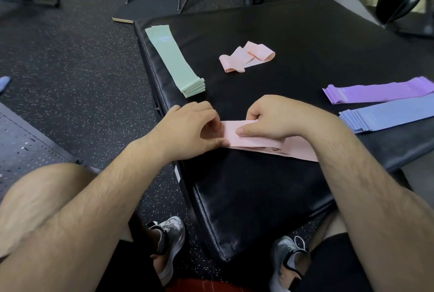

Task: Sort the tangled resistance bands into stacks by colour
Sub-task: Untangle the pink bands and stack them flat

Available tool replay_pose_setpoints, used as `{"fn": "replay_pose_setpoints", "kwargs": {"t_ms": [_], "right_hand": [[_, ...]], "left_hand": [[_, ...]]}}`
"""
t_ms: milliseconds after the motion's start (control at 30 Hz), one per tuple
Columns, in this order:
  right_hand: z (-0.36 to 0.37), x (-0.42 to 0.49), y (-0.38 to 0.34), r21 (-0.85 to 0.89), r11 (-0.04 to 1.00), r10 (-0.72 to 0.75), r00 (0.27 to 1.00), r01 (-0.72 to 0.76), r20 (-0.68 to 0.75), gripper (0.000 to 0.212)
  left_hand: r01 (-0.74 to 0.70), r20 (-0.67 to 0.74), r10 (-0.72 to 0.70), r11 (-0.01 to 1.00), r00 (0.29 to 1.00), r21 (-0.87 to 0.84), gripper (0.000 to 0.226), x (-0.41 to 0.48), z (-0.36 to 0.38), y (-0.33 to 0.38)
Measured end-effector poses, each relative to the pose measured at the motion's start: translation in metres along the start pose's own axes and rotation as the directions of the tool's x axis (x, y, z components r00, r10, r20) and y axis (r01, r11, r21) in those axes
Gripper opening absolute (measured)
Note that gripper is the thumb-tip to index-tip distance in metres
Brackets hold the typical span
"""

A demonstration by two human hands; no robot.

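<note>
Right now both of my hands are on the pink stack (258,145), which lies flat on the black padded surface (293,33) close to its near edge. My left grip (190,127) is curled around the stack's left end, thumb and fingers pinching the layers together. My right grip (277,120) sits just beside it on the same stack, with the thumb pressed flat along the top and the other fingers bent over the far edge, so it has hold of the bands too. The stack's right end runs out of sight under my right forearm.

Beyond the pink stack and to its left lies the green stack (175,61), squared up by the surface's edge. Straight beyond the pink stack, well apart from it, lie the loose pink bands (246,57), looped and overlapping. Off to the pink stack's right are the blue stack (385,115) and, just past that, the purple stack (375,91), side by side.
</note>
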State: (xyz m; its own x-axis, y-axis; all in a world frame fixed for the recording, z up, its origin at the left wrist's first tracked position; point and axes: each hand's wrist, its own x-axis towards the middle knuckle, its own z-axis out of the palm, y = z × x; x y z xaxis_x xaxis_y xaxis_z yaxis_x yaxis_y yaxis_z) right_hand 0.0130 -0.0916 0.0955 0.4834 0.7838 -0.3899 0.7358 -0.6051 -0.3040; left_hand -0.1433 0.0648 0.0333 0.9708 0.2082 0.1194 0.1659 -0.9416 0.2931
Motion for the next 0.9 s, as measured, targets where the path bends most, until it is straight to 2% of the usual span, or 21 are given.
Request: {"fn": "replay_pose_setpoints", "kwargs": {"t_ms": [500,600,733,833,900], "right_hand": [[-0.016,-0.011,0.02,-0.043,0.984,0.176,0.982,-0.174,0.064,0.056],[-0.003,-0.007,0.02,-0.081,0.979,0.192,0.98,-0.188,0.049,0.051],[0.002,-0.005,0.022,-0.049,0.976,0.213,0.976,-0.211,0.044,0.049],[0.006,-0.006,0.024,-0.015,0.978,0.211,0.977,-0.21,0.032,0.046],[0.008,-0.007,0.026,0.014,0.977,0.212,0.977,-0.213,0.035,0.044]], "left_hand": [[-0.045,-0.029,0.046,0.998,0.999,0.044,0.036,0.0,0.001,0.001],[-0.03,-0.081,0.037,0.996,0.996,0.084,0.031,0.001,0.003,0.005],[0.019,-0.163,0.015,0.98,0.986,0.2,0.031,0.003,0.011,0.018],[-0.005,-0.23,0.062,0.971,0.971,0.241,0.021,0.003,0.017,0.027],[-0.059,-0.257,0.108,0.979,0.96,0.193,0.009,0.004,0.021,0.036]]}}
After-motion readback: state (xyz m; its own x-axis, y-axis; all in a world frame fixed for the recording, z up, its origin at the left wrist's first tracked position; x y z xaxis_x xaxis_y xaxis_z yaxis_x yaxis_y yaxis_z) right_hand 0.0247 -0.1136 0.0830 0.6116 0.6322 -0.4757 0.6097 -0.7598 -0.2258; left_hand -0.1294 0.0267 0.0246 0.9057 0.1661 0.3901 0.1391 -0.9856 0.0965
